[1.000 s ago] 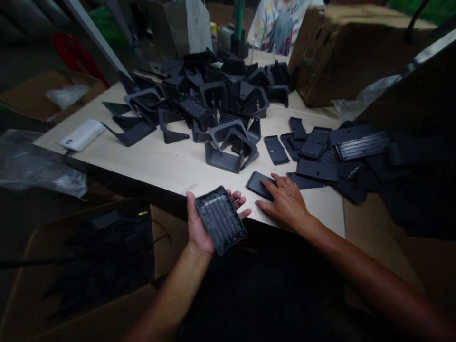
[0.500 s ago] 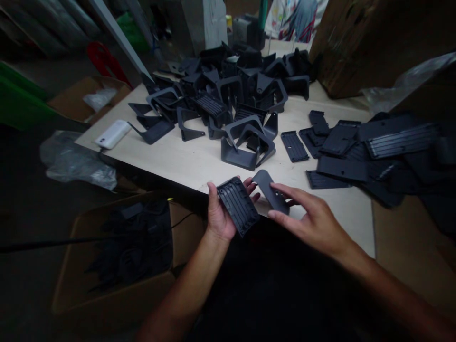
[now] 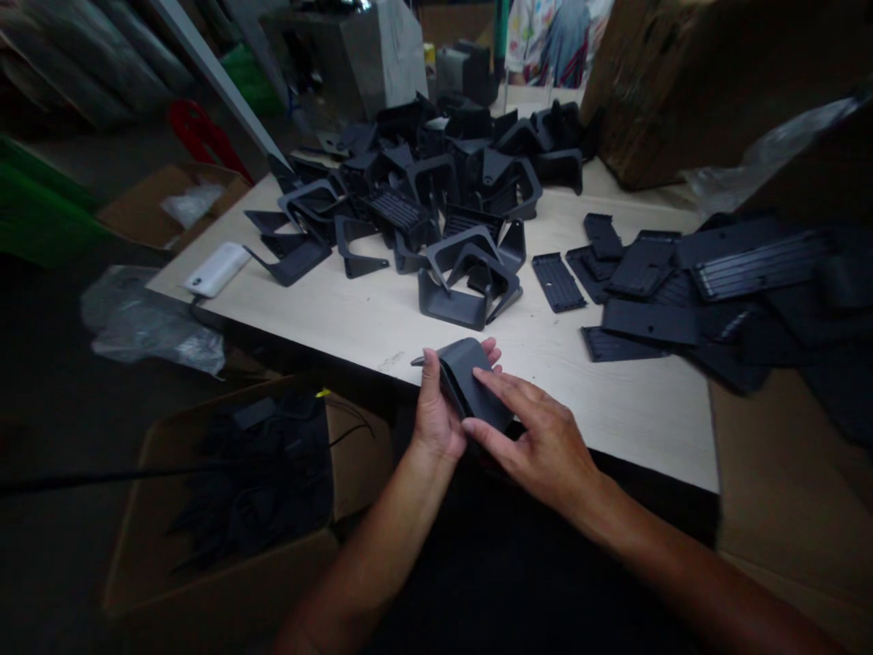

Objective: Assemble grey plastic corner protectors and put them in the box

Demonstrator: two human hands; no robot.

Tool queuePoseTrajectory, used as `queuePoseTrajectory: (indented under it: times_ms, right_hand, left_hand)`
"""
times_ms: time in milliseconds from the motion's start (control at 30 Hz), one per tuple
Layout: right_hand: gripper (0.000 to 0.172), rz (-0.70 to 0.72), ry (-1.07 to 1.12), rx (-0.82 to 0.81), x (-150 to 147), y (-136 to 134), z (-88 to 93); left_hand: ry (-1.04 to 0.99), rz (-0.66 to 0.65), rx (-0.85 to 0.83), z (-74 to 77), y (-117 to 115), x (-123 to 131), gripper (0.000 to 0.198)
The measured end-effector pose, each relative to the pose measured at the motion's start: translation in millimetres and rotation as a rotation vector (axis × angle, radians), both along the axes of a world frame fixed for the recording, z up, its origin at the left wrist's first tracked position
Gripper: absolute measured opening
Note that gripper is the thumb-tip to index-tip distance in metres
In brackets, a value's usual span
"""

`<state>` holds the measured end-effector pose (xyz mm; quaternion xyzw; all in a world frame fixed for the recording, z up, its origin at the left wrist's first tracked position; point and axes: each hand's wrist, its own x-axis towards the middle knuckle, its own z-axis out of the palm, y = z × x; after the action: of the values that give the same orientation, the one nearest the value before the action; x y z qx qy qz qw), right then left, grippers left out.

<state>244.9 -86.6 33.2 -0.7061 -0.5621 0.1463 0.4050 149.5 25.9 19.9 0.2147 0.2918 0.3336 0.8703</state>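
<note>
Left hand (image 3: pixel 436 420): cupped beneath 2 dark plastic pieces (image 3: pixel 470 382), which are held together over the near edge of the pale table top (image 3: pixel 600 428). Right hand (image 3: pixel 546 446): fingers laid across the upper piece, thumb low against its near side, so that both hands close on the pieces from opposite sides. Whether the 2 pieces are latched cannot be told.

Left to right, the surroundings are as follows. Near left, an open cardboard box (image 3: pixel 358 459) holds dark parts (image 3: pixel 252 482), too dim to identify or count. Left on the table, a white power bank (image 3: pixel 216 269) lies near the edge, with a clear plastic bag (image 3: pixel 154 332) below the table. Centre far, a heap of dark angular brackets (image 3: pixel 436 182) lies loose, with 1 looped bracket frame (image 3: pixel 450 307) standing nearest the hands. Right, a spread of flat ribbed plates (image 3: pixel 682 282) overlaps in layers, and 1 ribbed plate (image 3: pixel 557 282) lies apart on its left. Far right, a large brown carton (image 3: pixel 682 91) stands beyond them.

Progress, as judged: 1 pair is in hand, while the loose brackets and plates on the table far outnumber it.
</note>
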Motion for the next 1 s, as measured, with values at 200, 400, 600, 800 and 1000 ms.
queuePoseTrajectory:
  times_ms: [200,400,600,800,1000]
  right_hand:
    - [0.063,0.014,-0.033,-0.014,-4,-2,-2.8]
    - [0.063,0.023,0.224,0.035,8,-2,2.3]
    - [0.044,-0.011,0.827,0.062,21,15,5.0]
    - [0.046,0.136,1.249,-0.084,22,18,8.5]
    - [0.035,0.226,1.195,-0.113,14,8,4.5]
  left_hand:
    - [0.012,0.011,0.028,-4.8,-5,1,0.066]
    - [-0.057,-0.051,0.049,3.1,-6,-4,0.059]
    - [-0.146,-0.16,0.146,3.4,-16,4,0.063]
    - [-0.146,-0.218,0.28,9.0,-23,5,0.066]
    - [-0.096,-0.013,-0.002,26.4,1,1,0.056]
